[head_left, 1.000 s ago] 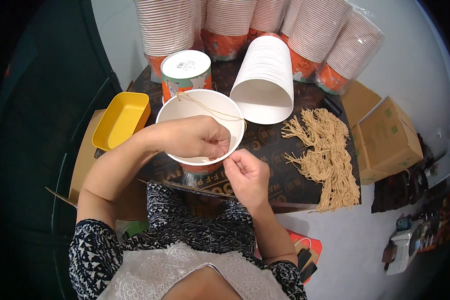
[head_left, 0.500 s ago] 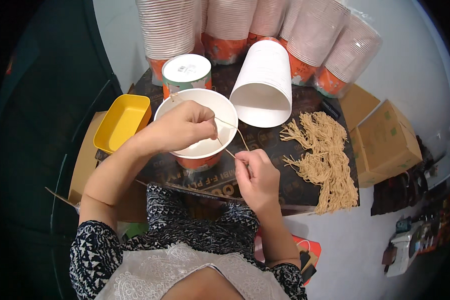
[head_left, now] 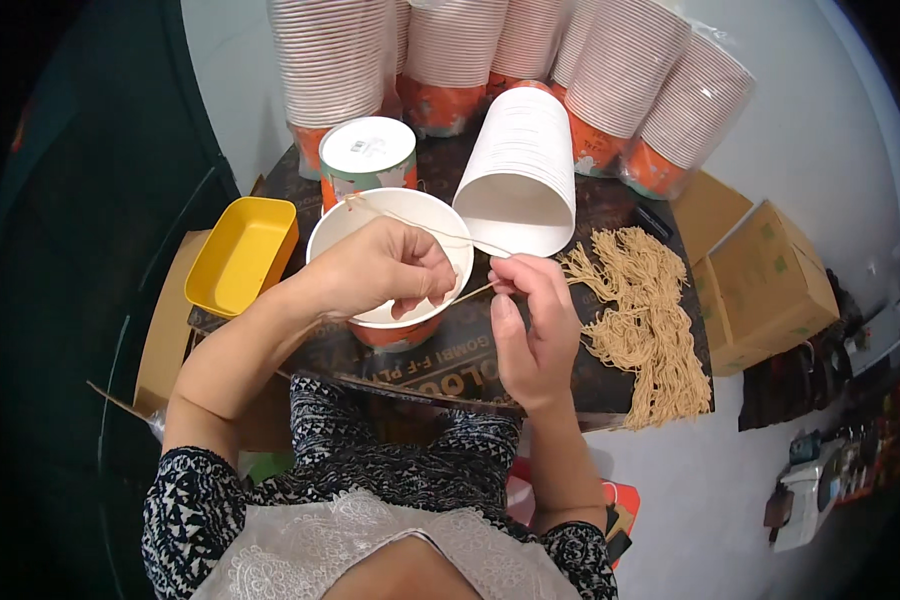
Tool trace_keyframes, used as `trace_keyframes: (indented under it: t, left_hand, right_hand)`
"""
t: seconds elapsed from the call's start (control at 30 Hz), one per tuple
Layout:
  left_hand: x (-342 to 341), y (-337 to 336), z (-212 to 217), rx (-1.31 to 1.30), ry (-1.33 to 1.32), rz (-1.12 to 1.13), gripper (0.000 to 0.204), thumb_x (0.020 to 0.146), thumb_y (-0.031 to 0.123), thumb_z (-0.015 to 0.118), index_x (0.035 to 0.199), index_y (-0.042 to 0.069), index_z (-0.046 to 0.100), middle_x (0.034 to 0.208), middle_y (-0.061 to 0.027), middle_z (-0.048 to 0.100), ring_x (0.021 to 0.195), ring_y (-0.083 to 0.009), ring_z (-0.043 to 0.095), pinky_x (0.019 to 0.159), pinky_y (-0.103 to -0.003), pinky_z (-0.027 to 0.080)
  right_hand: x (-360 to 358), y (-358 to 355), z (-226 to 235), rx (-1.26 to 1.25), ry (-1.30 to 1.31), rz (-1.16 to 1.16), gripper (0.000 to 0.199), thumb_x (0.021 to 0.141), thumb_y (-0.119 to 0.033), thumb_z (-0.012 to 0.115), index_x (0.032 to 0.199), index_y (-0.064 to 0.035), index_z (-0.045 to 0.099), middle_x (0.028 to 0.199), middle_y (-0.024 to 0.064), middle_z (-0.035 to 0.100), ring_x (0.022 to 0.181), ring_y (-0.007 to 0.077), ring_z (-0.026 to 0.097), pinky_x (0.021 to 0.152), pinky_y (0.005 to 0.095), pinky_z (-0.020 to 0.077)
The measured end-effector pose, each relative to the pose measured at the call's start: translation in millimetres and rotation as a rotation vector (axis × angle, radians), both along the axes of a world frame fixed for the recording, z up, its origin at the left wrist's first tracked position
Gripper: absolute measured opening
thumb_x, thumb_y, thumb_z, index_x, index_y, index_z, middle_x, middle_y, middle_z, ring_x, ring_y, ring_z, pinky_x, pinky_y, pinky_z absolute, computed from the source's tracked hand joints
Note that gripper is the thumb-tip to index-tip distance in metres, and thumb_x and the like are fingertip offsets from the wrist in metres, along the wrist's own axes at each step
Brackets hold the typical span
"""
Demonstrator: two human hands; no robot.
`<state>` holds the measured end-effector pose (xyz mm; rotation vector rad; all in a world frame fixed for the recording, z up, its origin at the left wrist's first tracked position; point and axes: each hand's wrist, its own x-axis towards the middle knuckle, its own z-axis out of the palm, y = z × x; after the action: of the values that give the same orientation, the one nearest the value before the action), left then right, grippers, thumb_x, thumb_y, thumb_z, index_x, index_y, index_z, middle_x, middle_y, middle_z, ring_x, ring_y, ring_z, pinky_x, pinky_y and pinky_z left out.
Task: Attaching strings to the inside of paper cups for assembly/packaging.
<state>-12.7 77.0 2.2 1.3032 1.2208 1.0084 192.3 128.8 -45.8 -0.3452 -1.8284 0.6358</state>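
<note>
A thin tan cord (head_left: 424,226) rises from the far left rim of a white-lined paper bucket (head_left: 316,236) with an orange outside. It runs to my right hand (head_left: 538,325), whose curled fingertips pinch it just right of the bucket. From there another length of cord slants back toward my left hand (head_left: 395,268). That hand is over the bucket's opening, its fingers curled around the cord, with their grip partly hidden. To the right, a bundle of similar tan cords (head_left: 650,330) lies on the dark board tabletop (head_left: 410,375).
A stack of white buckets (head_left: 523,140) lies on its side behind my right hand. Beyond the working bucket stands an upturned bucket (head_left: 368,146). Bagged bucket stacks (head_left: 332,60) line the back. A yellow tray (head_left: 242,255) sits left; cardboard boxes (head_left: 770,290) stand right.
My right hand has moved away from my body and slightly right, drawing the cord with it; its thumb is more spread. My left hand has shifted slightly right and down.
</note>
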Motion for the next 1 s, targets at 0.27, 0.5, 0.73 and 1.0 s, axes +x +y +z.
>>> trace_keyframes:
  t: [0.27, 0.5, 0.73, 1.0]
  left_hand:
    - [6, 4, -2, 0.043, 0.086, -0.097, 0.007, 0.084, 0.000, 0.066, 0.090, -0.002, 0.068, 0.076, -0.0053, 0.066, 0.061, -0.0083, 0.058, 0.053, -0.023, 0.046]
    - [6, 6, -6, -0.034, -0.097, -0.057, 0.004, 0.086, -0.002, 0.064, 0.090, -0.004, 0.064, 0.076, -0.0076, 0.066, 0.058, -0.0094, 0.057, 0.052, -0.022, 0.046]
    - [3, 5, -6, -0.011, -0.065, -0.079, 0.006, 0.087, 0.000, 0.066, 0.089, -0.005, 0.063, 0.077, -0.0092, 0.067, 0.059, -0.0103, 0.058, 0.052, -0.023, 0.046]
    - [5, 4, -5, -0.012, -0.082, -0.112, 0.007, 0.086, 0.000, 0.068, 0.088, -0.005, 0.063, 0.078, -0.0101, 0.067, 0.059, -0.0112, 0.059, 0.052, -0.023, 0.047]
  right_hand:
    - [-19, 18, 48, 0.283, -0.230, 0.309, 0.025, 0.082, 0.004, 0.060, 0.106, 0.0031, 0.065, 0.106, 0.0185, 0.064, 0.089, 0.0310, 0.063, 0.079, 0.0366, 0.0524]
    - [-6, 27, 33, 0.250, -0.118, -0.050, 0.016, 0.080, 0.005, 0.060, 0.096, 0.0022, 0.063, 0.113, 0.0191, 0.060, 0.097, 0.0351, 0.059, 0.086, 0.0436, 0.0486]
    - [-1, 12, -1, 0.080, -0.192, 0.019, 0.026, 0.078, 0.006, 0.064, 0.104, 0.0018, 0.065, 0.114, 0.0170, 0.058, 0.104, 0.0335, 0.055, 0.092, 0.0397, 0.0458]
    - [-12, 11, -11, 0.084, -0.144, 0.029, 0.020, 0.075, 0.006, 0.069, 0.093, -0.0004, 0.062, 0.105, 0.0131, 0.058, 0.098, 0.0318, 0.054, 0.085, 0.0393, 0.0455]
